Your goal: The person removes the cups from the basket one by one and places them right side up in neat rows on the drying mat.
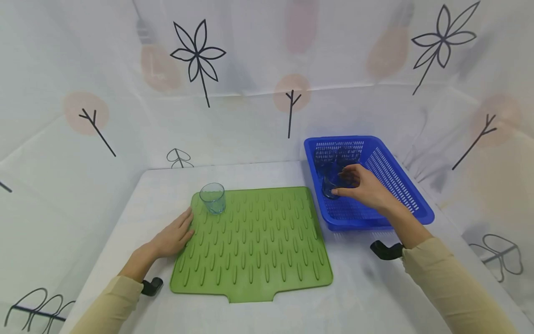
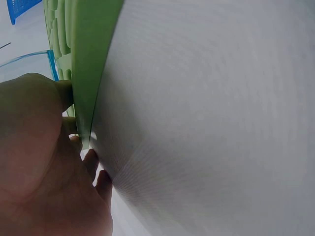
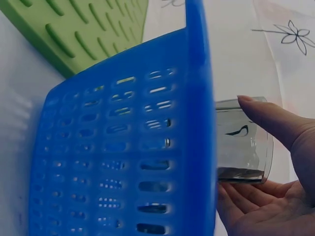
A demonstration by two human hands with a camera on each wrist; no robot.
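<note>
My right hand point(image 1: 365, 188) reaches into the blue basket point(image 1: 340, 223) and pinches a clear drinking glass point(image 3: 241, 142) between thumb and fingers. In the head view that glass point(image 1: 331, 188) looks dark against the basket's blue. More glasses point(image 1: 348, 155) sit behind it in the basket. My left hand point(image 1: 173, 234) rests at the left edge of the green ridged drying mat point(image 1: 254, 241), its fingers fairly straight along the rim. Just beyond those fingertips, a clear bluish glass point(image 1: 213, 199) stands on the mat's far left corner. The left wrist view shows the fingers against the mat's edge point(image 2: 91, 64).
Everything stands on a white-covered table point(image 1: 167, 185), with a patterned white cloth point(image 1: 246, 51) hanging behind and at the sides. The basket's raised walls surround the glasses, and its left side is close to the mat's far right corner.
</note>
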